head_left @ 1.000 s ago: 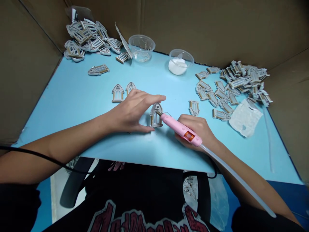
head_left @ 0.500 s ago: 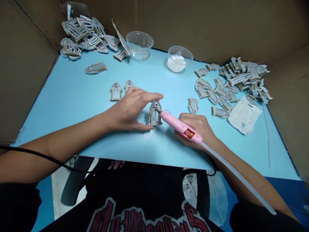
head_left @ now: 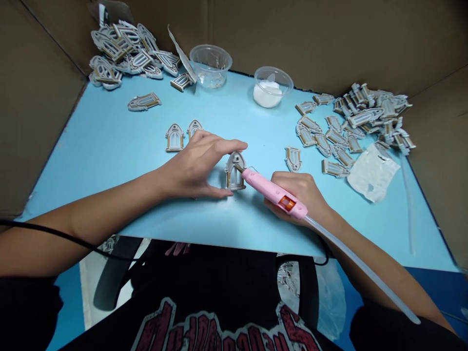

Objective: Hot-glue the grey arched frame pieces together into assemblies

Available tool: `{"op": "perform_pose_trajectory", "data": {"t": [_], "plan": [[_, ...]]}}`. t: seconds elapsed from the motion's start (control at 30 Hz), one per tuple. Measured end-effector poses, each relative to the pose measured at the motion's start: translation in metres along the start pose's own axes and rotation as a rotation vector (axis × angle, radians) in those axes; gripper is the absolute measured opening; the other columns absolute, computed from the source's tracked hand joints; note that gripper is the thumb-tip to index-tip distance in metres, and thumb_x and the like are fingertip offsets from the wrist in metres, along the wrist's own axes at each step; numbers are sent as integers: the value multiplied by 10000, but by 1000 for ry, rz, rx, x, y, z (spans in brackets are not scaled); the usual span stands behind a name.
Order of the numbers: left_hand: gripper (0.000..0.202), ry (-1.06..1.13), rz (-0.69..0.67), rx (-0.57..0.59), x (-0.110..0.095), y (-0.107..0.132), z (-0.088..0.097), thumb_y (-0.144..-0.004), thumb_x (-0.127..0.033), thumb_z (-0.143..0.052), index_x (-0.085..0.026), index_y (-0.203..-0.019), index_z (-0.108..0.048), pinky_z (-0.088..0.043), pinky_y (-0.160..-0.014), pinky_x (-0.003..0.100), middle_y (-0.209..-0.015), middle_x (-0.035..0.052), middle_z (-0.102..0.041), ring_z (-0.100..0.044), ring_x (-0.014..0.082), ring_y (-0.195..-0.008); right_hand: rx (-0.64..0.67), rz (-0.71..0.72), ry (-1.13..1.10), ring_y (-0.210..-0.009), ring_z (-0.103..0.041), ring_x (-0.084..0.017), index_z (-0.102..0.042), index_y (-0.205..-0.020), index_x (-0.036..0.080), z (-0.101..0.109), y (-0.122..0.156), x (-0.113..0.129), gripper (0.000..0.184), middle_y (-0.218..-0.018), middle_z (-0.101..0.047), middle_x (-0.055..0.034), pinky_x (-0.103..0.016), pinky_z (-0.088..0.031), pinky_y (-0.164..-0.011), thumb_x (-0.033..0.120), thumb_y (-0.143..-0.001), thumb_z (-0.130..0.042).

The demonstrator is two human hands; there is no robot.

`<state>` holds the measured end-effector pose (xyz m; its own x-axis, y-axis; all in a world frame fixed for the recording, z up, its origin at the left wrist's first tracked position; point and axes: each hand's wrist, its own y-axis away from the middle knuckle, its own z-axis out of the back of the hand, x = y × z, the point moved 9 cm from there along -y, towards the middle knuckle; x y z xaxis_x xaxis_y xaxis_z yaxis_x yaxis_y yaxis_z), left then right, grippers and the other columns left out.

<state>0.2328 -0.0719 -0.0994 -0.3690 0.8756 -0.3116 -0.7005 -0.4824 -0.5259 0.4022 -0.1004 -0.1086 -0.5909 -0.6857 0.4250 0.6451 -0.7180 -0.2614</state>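
Observation:
My left hand (head_left: 199, 165) pinches a small grey arched window piece (head_left: 234, 171) between thumb and forefinger, holding it upright on the blue table (head_left: 120, 156). My right hand (head_left: 300, 195) grips a pink glue gun (head_left: 274, 192) with a clear glue stick (head_left: 361, 270) trailing out of its back. The gun's nozzle touches the upper right edge of the window piece. Two more window pieces (head_left: 181, 136) lie flat just beyond my left hand, and a single piece (head_left: 293, 158) lies beyond my right hand.
A heap of window pieces (head_left: 124, 51) fills the far left corner, another heap (head_left: 354, 124) the right side. Two clear plastic cups (head_left: 210, 59) (head_left: 272, 87) stand at the back, one holding something white. Cardboard walls surround the table. A plastic wrapper (head_left: 373, 170) lies right.
Both hands and the glue gun hold nearly the same position on the window piece; only the camera view has shifted slightly.

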Motion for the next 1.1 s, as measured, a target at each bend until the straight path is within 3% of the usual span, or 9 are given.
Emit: {"op": "perform_pose_trajectory", "data": {"t": [0.3,0.53,1.1], "plan": [[821,-26,38,7,3,-1,2,-818,-472,-834,-250,-1497,-429,-435,-1054,450,-1364,115,-680,-659,285,-1199,-29,-20,6,-513,-414,-92,-408,-662,231,4,0,-1,265,-605,-455,37,-265,-307,-511,250,-876,-562],[863,-53,-41,-62,-2,-2,7,-825,-497,-831,-243,-1516,-381,-441,-1037,439,-1345,102,-689,-674,269,-1176,-18,-36,10,-520,-415,-98,-389,-654,235,4,-1,-1,282,-604,-454,30,-267,-307,-507,272,-868,-569],[829,-75,11,-10,3,-3,5,-850,-522,-770,-250,-1515,-357,-462,-1038,502,-1359,95,-680,-659,279,-1153,-66,-37,-21,-556,-461,-114,-485,-698,224,7,-4,2,219,-662,-532,11,-256,-349,-534,279,-879,-596]]}}
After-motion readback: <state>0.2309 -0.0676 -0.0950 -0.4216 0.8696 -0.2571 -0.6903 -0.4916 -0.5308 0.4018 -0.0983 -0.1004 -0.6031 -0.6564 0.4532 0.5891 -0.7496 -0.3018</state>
